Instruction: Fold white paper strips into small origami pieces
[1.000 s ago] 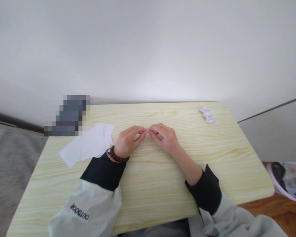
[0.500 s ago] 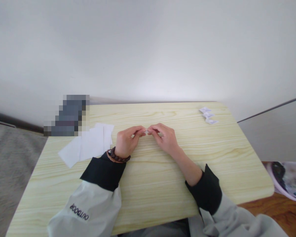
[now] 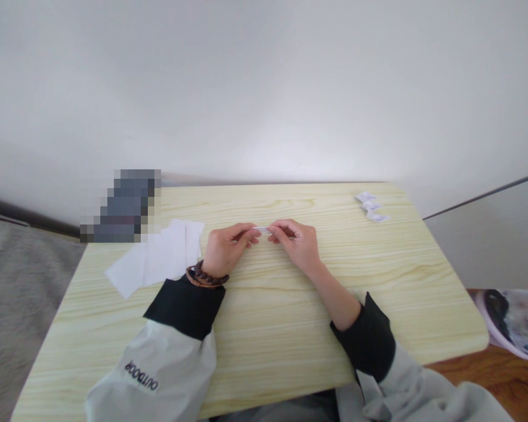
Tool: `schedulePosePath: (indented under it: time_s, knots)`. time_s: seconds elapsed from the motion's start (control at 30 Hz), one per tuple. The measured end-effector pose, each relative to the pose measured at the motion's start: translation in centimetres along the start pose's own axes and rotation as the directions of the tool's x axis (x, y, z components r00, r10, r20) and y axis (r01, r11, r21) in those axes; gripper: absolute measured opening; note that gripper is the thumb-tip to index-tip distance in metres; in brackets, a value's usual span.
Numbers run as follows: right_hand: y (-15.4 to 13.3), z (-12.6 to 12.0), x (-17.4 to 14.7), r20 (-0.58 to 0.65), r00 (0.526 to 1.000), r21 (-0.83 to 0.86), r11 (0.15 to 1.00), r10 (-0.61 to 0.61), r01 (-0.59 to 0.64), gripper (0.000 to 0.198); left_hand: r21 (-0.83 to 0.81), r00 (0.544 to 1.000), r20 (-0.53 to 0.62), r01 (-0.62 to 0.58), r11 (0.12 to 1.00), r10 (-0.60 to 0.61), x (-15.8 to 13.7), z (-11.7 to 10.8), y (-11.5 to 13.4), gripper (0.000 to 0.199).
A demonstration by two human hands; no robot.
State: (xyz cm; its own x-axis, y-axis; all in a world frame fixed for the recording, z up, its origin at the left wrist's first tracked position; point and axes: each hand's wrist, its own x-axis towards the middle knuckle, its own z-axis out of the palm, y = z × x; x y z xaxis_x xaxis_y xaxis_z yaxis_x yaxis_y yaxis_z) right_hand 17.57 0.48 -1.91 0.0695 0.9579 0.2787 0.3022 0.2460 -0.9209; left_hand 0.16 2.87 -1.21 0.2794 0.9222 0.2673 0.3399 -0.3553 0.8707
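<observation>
A small strip of folded white paper (image 3: 263, 230) is stretched between my two hands over the middle of the table. My left hand (image 3: 229, 245) pinches its left end between thumb and fingers, a dark beaded bracelet (image 3: 209, 276) on the wrist. Its right end sits in the pinch of my right hand (image 3: 297, 243). Fingers cover most of the paper, so its full shape is hidden. Just left of my left hand lie several overlapping sheets of white paper (image 3: 162, 255).
Three small folded white paper pieces (image 3: 372, 207) lie in a row at the table's back right. A dark, pixelated object (image 3: 125, 205) rests at the back left. Behind the wooden-patterned table (image 3: 281, 328) rises a white wall (image 3: 264, 94). A pink-rimmed container (image 3: 501, 331) stands beyond the right edge.
My hands have moved slightly apart, and more of the folded paper shows between the fingertips. The sheets and the folded pieces lie as before.
</observation>
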Motion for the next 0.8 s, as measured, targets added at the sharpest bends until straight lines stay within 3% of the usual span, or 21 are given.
schedulePosePath:
  time_s: [0.33,0.57,0.67,0.8]
  knots:
    - [-0.30,-0.11,0.01,0.052,0.999,-0.008,1.000,0.000,0.001,0.022,-0.081,0.999,0.045,0.026,0.996,-0.023,0.14,0.00,0.24,0.025]
    - [-0.13,0.14,-0.07,0.054,0.999,0.034,0.999,0.007,-0.009,0.020,-0.232,0.986,0.072,0.161,0.959,-0.148,0.24,0.04,0.30,0.024]
    - [-0.04,-0.03,-0.05,0.057,0.996,0.023,0.997,-0.069,0.068,0.017,-0.274,0.979,0.104,0.195,0.942,-0.173,0.41,-0.16,0.20,0.027]
    - [-0.04,-0.25,-0.01,0.099,0.970,-0.057,0.972,-0.222,0.228,0.020,-0.332,0.988,0.076,0.153,0.931,-0.136,0.48,-0.30,-0.16,0.031]
